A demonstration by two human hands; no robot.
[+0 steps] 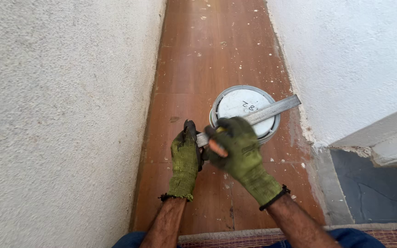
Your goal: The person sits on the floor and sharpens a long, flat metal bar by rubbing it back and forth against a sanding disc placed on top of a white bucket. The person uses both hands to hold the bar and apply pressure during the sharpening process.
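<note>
My grip is two gloved hands on one long flat metal bar: my left hand is pressed against its near end, fingers curled under it so it cannot slide back toward me; my right hand is wrapped shut over the bar just beside the left, with something orange-brown showing in the fist, though I cannot tell what it is. The bar slants up to the right, its far part lying across the lid of a grey round bucket on the brown tiled floor between two rough white walls; it looks dull silver, straight and thin-edged.
</note>
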